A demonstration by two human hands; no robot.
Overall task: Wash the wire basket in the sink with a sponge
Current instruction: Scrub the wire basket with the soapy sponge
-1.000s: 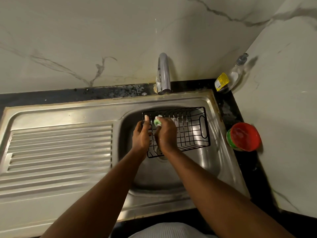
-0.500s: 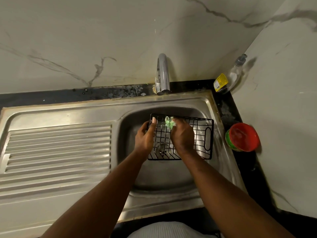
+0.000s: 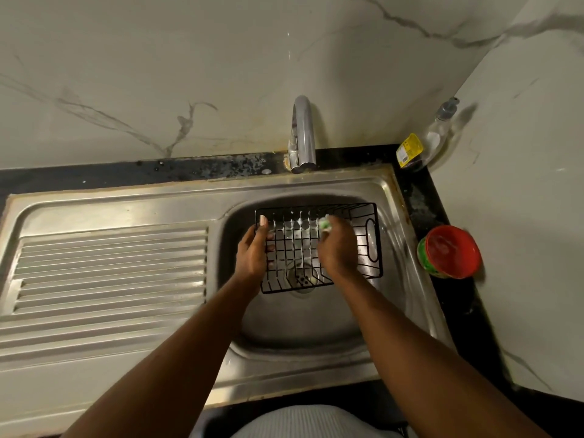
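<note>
Over the sink, the left hand gripped the wire basket at nine o'clock. The right hand clutched the sponge against its twelve-o'clock wall.

A black wire basket is held in the steel sink over the drain; its left end is gripped by the left hand, and a green sponge is pressed to its far wall by the right hand
</note>
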